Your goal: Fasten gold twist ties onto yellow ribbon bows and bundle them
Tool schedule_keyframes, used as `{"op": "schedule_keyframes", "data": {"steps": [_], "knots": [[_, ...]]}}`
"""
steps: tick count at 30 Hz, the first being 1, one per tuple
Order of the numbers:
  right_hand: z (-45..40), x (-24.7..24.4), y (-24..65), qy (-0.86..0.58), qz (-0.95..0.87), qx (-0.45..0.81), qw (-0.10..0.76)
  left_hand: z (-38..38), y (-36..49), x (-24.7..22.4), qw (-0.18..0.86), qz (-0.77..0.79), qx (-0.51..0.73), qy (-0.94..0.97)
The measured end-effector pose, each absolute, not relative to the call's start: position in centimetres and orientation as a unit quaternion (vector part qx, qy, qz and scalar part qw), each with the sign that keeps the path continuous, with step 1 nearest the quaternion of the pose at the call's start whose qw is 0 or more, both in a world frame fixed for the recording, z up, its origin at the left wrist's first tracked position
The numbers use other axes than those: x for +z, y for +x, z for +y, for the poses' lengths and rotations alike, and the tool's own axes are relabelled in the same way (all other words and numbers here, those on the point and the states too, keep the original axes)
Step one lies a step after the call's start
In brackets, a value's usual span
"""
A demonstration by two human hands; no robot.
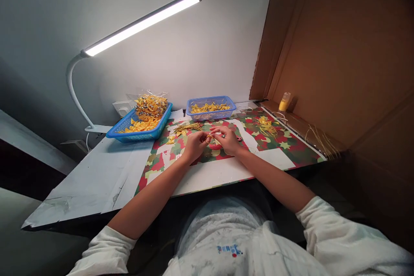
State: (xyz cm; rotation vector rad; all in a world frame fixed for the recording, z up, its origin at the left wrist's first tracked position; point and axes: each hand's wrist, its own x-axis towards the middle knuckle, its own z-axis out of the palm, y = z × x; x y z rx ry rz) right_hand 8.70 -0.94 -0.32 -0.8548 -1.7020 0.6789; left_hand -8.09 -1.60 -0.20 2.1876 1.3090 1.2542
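My left hand (pixel 196 145) and my right hand (pixel 227 139) meet over the middle of the patterned table cover (pixel 155 172). Fingers of both are pinched together on a small yellow strip (pixel 211 136), mostly hidden by the fingertips. Just beyond my left hand lies a bundle of thin golden strips (pixel 189 127), with a few loose yellow pieces (pixel 173 139) to its left. Something red (pixel 215 146) shows below the fingers; I cannot tell what it is.
A blue basket (pixel 139 137) holding yellow pieces and a plastic bag stands left; a purple-blue basket (pixel 211 115) is behind my hands. Yellow strands (pixel 267 127) lie right, near a small yellow-filled container (pixel 284 101). Cardboard (pixel 339 51) walls the right side; a lamp (pixel 142 23) hangs above.
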Motion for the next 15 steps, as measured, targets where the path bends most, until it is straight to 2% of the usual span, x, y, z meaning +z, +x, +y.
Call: {"op": "schedule_keyframes", "data": {"steps": [3,6,12,15], "knots": [[-1.0,-0.3,8.6,-0.358,-0.720,0.279,0.524,-1.5,-8.1,-0.3,0.150,0.455,0.434,0.763],[-1.0,0.0,8.7,-0.317,-0.706,0.310,0.552,-1.3,-8.1,-0.4,0.153,0.455,0.425,0.768],[0.5,1.8,11.3,-0.279,-0.548,0.397,0.682,-0.6,-8.9,-0.6,0.163,0.480,0.413,0.756],[1.9,2.7,13.9,-0.264,-0.438,0.393,0.764,-0.2,-9.2,-0.8,0.166,0.490,0.401,0.756]]}}
